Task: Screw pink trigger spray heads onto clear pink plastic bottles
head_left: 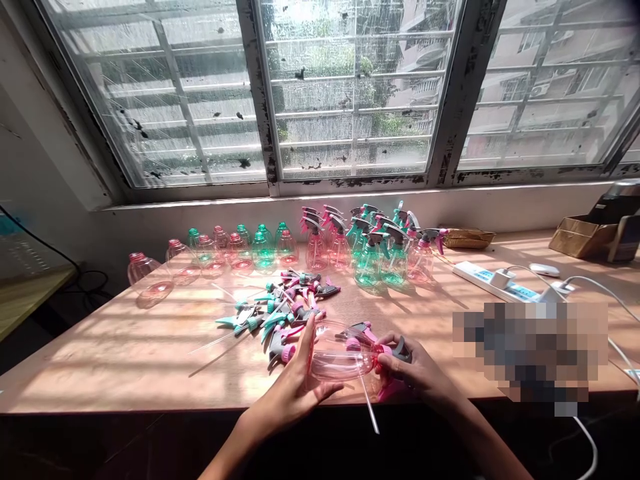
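Note:
A clear pink bottle (pixel 333 360) lies on its side above the table's front edge, its neck pointing right. My left hand (pixel 303 380) is wrapped around the bottle's base end. At the neck, my right hand (pixel 407 367) grips a pink and grey spray head (pixel 386 350); how far the collar sits on the neck is hidden by my fingers. A thin clear tube (pixel 370 403) slants down below the bottle, and I cannot tell which spray head it belongs to. Just beyond my hands, several loose spray heads (pixel 280 307) in pink, green and grey lie in a pile.
Several open pink and green bottles (pixel 242 250) stand at the back left. Beside them are several bottles with spray heads fitted (pixel 373 257). A white power strip (pixel 493 280) with cables and a pixelated patch occupy the right. A cardboard box (pixel 580 233) sits at the far right.

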### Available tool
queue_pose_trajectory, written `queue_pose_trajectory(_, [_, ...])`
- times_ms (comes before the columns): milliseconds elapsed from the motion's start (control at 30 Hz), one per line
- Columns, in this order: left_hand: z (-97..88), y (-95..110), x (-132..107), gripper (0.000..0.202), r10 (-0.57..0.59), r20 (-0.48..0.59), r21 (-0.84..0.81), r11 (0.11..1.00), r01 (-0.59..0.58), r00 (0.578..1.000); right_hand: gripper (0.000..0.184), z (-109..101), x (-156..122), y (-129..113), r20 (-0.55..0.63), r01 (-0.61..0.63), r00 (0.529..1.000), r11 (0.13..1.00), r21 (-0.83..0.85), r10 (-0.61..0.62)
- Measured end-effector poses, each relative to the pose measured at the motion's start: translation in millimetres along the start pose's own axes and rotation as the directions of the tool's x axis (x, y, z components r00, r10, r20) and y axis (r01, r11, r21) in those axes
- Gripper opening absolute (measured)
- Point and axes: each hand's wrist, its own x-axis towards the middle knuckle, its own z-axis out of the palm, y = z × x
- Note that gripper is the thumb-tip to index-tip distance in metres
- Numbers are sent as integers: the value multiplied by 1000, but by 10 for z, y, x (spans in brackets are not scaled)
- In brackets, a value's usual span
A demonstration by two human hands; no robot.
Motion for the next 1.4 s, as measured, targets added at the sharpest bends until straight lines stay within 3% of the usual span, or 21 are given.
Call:
queue_pose_trajectory(200, [-5, 70, 19, 106, -25, -1, -35, 999, 25, 1000, 42, -6, -1, 9, 1, 3, 1000, 1000, 0, -3])
queue_pose_trajectory(400, [4, 13, -6, 88, 32, -22, -35, 999, -32, 999, 43, -4, -1, 21, 11, -28, 1000, 998, 51, 27])
queue_pose_trajectory(633, [-13, 80, 24, 108, -38, 8, -33, 999, 38, 999, 42, -19, 6, 19, 2, -2, 1000, 1000, -21, 2])
queue_pose_trajectory(900, [2, -25, -11, 83, 50, -18, -19, 999, -50, 999, 45, 5, 5, 18, -17, -18, 1000, 1000, 19, 18])
queue_pose_trajectory(1133, [6, 30, 6, 107, -30, -4, -53, 998, 30, 1000, 40, -27, 12, 51, -1, 12, 1000, 1000, -9, -12])
queue_pose_trajectory(1400, [9, -70, -12, 89, 5, -2, -62, 998, -5, 1000, 41, -21, 9, 53, -12, -9, 1000, 998, 59, 10])
